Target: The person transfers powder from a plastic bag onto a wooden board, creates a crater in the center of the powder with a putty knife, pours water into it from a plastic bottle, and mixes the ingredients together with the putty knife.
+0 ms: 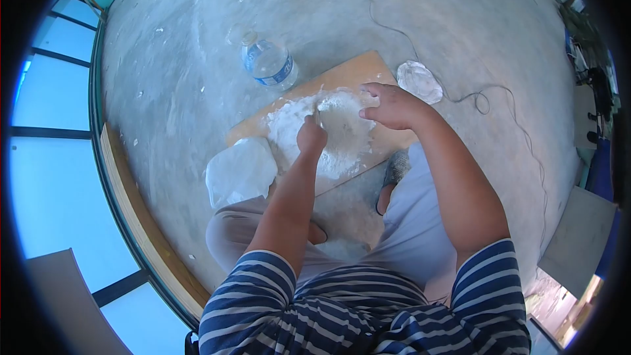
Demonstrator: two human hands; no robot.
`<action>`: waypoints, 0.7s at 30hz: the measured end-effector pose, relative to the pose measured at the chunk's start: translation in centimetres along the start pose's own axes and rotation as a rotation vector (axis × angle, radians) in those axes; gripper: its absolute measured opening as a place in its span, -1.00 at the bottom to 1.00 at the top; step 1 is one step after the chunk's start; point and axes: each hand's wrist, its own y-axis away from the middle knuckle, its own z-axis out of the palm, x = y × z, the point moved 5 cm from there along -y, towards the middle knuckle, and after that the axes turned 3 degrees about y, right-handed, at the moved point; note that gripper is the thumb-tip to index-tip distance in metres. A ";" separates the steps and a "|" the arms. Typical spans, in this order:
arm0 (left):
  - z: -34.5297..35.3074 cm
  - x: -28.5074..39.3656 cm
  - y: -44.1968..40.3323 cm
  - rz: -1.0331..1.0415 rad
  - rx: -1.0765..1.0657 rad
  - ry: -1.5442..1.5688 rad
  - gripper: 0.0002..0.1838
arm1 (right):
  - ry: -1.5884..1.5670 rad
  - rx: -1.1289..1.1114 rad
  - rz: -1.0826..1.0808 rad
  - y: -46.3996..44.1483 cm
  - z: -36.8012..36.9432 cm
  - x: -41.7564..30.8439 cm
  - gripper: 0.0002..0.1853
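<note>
A heap of white powder (289, 125), like flour, is spread in a rough ring on a wooden board (368, 66) lying on the floor. The middle of the ring looks smoother and greyer. My left hand (312, 137) is closed at the ring's left inner side; whatever is in its fingers is too small to make out. Over the right edge of the powder, my right hand (391, 106) is curved with thumb and fingers apart, holding nothing visible. A clear plastic bottle (268, 64) with a blue label stands beyond the board.
Left of the board sits a white bag or lidded container (242, 169). A crumpled clear plastic bag or dish (419, 81) lies to the right, beside a thin cable (526, 135) trailing across the concrete floor. Glass panels (59, 98) line the left side.
</note>
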 end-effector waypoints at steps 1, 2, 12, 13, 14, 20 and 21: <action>-1.2 1.4 0.2 0.109 -0.003 -0.050 -0.73 | 0.012 -0.006 0.008 -0.2 0.1 0.0 -0.23; -2.4 2.7 0.0 0.214 -0.004 -0.101 -0.75 | 0.026 -0.014 0.012 -0.4 0.3 -0.1 -0.22; -22.4 10.7 6.9 0.944 -0.201 -0.199 -0.63 | 0.195 0.138 -0.109 -0.9 1.2 -6.7 -0.46; -23.8 9.8 7.2 0.903 -0.239 -0.165 -0.61 | 0.183 0.022 -0.069 -0.7 1.4 -8.0 -0.53; -24.8 8.7 7.4 0.865 -0.274 -0.128 -0.58 | 0.199 0.128 -0.154 -0.3 1.6 -9.0 -0.65; -28.6 -17.0 4.0 -0.046 0.204 -0.021 0.16 | 0.281 0.211 -0.152 -0.6 2.6 -7.5 -0.62; -27.5 -22.7 5.0 -0.260 0.228 -0.014 0.22 | 0.269 0.205 -0.139 -0.6 2.5 -6.8 -0.61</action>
